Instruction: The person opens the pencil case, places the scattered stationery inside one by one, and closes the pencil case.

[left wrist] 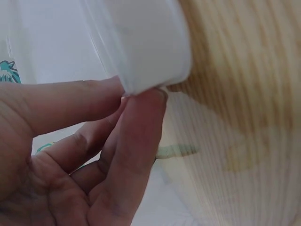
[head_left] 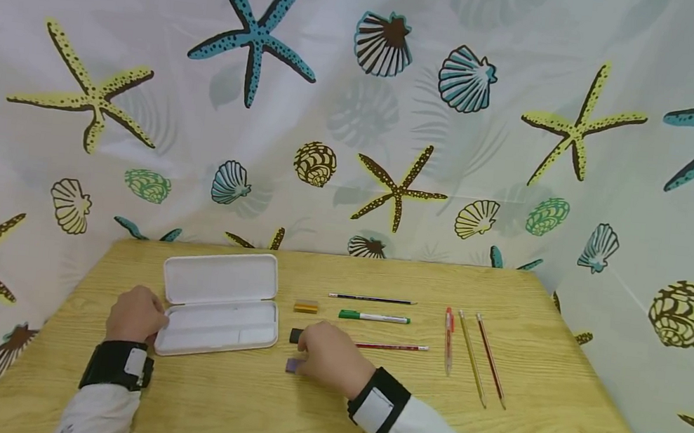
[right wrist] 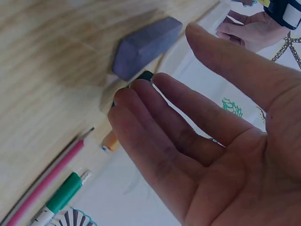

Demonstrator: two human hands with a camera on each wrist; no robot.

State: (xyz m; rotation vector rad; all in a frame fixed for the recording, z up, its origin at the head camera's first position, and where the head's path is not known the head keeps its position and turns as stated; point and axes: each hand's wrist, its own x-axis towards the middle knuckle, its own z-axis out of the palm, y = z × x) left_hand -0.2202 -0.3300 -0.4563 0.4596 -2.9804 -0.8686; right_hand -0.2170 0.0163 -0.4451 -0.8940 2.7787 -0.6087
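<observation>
A white pencil case (head_left: 217,330) lies with its lid (head_left: 221,278) folded back. At its left end my left hand (head_left: 136,314) pinches the case's edge between thumb and fingers, as the left wrist view also shows. My right hand (head_left: 335,358) hovers by a purple-grey eraser (right wrist: 148,49), thumb and fingers apart, with nothing between them. The eraser lies on the table just beyond the fingertips. Beside it, a black block (head_left: 295,336) is partly hidden by the right fingers in the right wrist view.
Further back lie an orange-brown block (head_left: 306,306), a green marker (head_left: 374,317), a dark pencil (head_left: 371,298) and a red pencil (head_left: 393,347), partly covered by the right hand. To the right are a red-capped pen (head_left: 448,344), a yellow pencil (head_left: 473,360) and a dark-red pencil (head_left: 492,362).
</observation>
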